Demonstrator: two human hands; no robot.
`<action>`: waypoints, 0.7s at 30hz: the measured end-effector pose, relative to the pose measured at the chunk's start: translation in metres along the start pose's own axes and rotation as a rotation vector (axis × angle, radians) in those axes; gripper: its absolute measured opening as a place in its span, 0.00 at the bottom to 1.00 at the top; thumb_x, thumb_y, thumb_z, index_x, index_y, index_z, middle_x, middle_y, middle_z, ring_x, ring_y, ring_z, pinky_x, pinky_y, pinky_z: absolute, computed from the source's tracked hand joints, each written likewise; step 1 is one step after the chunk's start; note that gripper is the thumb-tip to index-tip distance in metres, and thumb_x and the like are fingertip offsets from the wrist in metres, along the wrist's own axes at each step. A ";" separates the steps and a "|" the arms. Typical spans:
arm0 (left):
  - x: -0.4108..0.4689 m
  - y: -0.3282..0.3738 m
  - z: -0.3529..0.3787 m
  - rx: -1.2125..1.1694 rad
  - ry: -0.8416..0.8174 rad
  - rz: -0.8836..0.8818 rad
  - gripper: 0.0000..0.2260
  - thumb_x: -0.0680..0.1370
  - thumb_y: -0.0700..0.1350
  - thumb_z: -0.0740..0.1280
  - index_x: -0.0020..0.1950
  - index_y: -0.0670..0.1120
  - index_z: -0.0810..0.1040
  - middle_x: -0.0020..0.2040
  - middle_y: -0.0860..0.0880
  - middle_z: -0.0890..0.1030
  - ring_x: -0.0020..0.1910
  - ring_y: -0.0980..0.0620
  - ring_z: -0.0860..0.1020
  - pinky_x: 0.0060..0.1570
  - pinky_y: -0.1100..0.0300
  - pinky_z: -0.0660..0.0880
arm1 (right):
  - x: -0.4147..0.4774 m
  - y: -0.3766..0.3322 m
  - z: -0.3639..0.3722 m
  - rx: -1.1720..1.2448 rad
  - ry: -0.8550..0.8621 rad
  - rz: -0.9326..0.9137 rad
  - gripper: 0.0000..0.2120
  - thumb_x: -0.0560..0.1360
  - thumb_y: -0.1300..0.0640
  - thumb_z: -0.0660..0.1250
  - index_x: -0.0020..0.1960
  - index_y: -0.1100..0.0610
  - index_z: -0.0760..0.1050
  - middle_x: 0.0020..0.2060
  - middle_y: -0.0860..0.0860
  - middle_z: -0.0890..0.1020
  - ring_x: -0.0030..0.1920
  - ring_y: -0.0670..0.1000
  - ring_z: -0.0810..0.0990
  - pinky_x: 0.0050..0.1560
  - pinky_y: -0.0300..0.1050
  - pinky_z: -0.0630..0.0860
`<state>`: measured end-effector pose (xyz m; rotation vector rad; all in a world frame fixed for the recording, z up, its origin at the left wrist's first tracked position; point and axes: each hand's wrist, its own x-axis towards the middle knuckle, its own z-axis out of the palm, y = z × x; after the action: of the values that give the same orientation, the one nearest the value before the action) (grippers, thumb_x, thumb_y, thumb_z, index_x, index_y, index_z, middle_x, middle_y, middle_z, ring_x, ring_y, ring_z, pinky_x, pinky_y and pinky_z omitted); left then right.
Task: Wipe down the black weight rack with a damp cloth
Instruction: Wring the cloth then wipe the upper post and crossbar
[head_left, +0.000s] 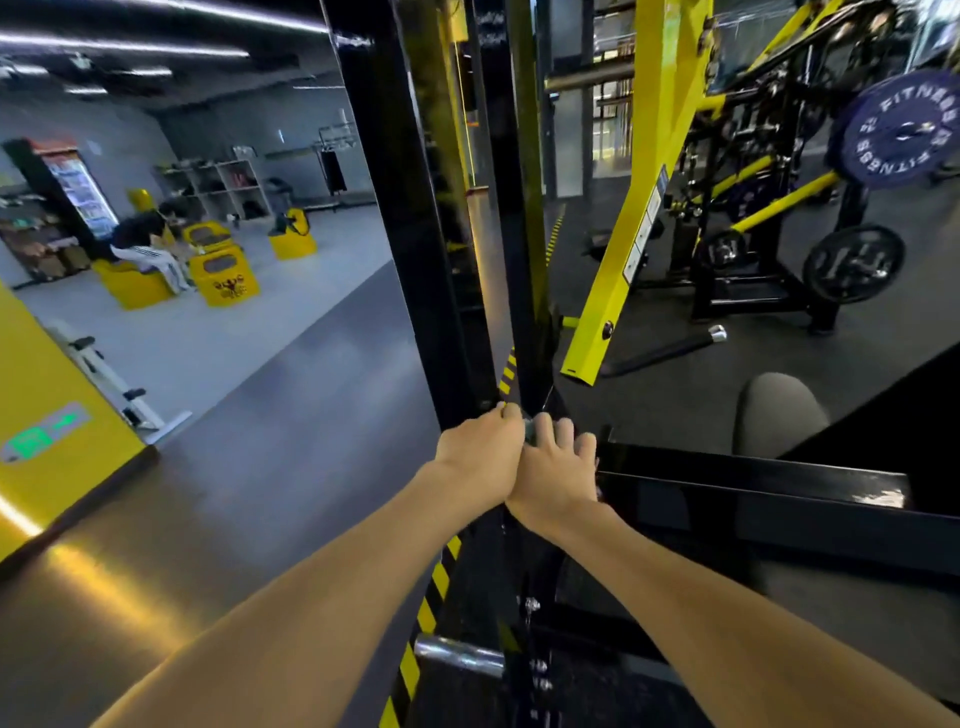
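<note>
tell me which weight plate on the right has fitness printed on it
The purple plate, hung higher at the far right edge, carries white FITNESS lettering. The black plate below it, nearer the floor, shows no white lettering.

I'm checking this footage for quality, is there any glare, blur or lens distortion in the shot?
Head view: wide-lens distortion tilts the black rack upright; warm glare streaks the glossy floor at lower left; ceiling lights smear into streaks; the far background looks soft.
</note>
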<state>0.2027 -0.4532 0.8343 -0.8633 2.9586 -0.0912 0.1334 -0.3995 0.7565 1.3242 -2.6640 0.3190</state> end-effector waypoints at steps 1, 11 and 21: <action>-0.001 -0.003 0.003 -0.007 0.012 0.009 0.21 0.80 0.36 0.63 0.71 0.42 0.63 0.66 0.44 0.74 0.59 0.40 0.78 0.45 0.48 0.73 | -0.005 -0.003 0.002 -0.014 0.023 -0.022 0.23 0.78 0.48 0.57 0.71 0.52 0.66 0.67 0.53 0.63 0.63 0.58 0.61 0.62 0.56 0.59; -0.015 -0.011 0.019 -0.153 0.012 0.017 0.28 0.79 0.36 0.63 0.77 0.47 0.59 0.72 0.48 0.70 0.62 0.42 0.76 0.55 0.46 0.77 | -0.014 -0.016 0.009 0.031 0.059 0.021 0.23 0.76 0.52 0.62 0.70 0.53 0.65 0.65 0.55 0.63 0.62 0.59 0.62 0.61 0.54 0.60; -0.037 -0.013 0.102 -0.336 0.250 0.003 0.21 0.77 0.30 0.58 0.68 0.46 0.72 0.63 0.50 0.71 0.59 0.49 0.73 0.52 0.54 0.75 | -0.074 0.035 0.097 0.714 -0.001 0.330 0.12 0.79 0.63 0.62 0.62 0.62 0.74 0.61 0.56 0.68 0.60 0.59 0.70 0.61 0.52 0.71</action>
<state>0.2480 -0.4479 0.7348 -0.9432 3.2668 0.3327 0.1455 -0.3468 0.6420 0.9795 -2.8728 1.4094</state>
